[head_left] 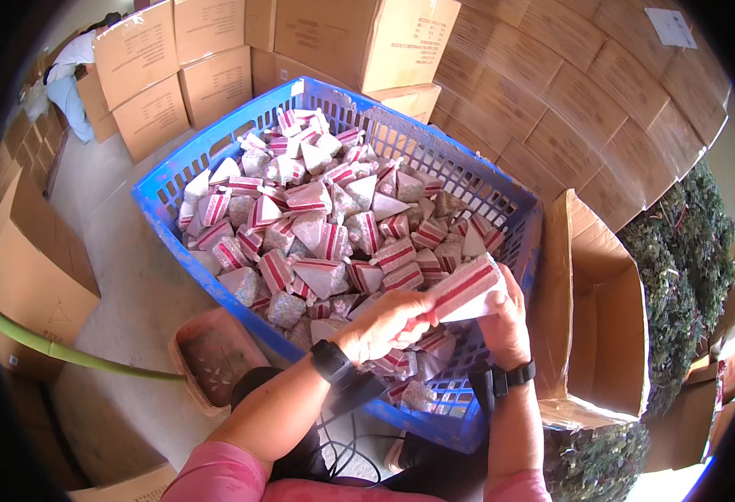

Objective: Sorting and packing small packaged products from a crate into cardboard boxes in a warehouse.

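In front of me, above the near right part of a blue plastic crate (460, 431), I hold a wedge-shaped cake-slice ornament (470, 289), pale with a red stripe along its side. My right hand (506, 326) grips its right end, thumb and fingers around it. My left hand (388, 325) is closed, its fingertips pinched at the slice's left end; whether something small is also between them I cannot make out. Many similar glittery cake-slice ornaments (309, 201) fill the crate in a loose heap.
An open cardboard box (598, 335) stands right of the crate, beside green artificial foliage (686, 276). Stacked cartons (568, 109) rise behind. A pinkish plastic tub (217, 356) sits on the floor at left, near a green strip (83, 356). Another person (70, 79) bends at far left.
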A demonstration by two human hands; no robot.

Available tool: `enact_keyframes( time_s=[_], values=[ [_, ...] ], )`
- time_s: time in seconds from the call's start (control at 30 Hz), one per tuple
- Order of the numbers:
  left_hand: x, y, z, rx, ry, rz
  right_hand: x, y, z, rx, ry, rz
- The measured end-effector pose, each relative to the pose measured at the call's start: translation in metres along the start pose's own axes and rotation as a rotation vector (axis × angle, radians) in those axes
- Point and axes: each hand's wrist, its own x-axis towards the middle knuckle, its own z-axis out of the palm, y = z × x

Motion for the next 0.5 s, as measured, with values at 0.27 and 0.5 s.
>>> enact_keyframes(
  time_s=[0.27,0.5],
  values=[
    [0.008,-0.005,0.015,-0.378,0.024,0.198,0.001,0.021,0.024,0.464,0.187,-0.062],
    [0.017,0.007,0.012,-0.497,0.04,0.319,0.008,0.024,0.015,0.711,0.145,0.1]
  ],
)
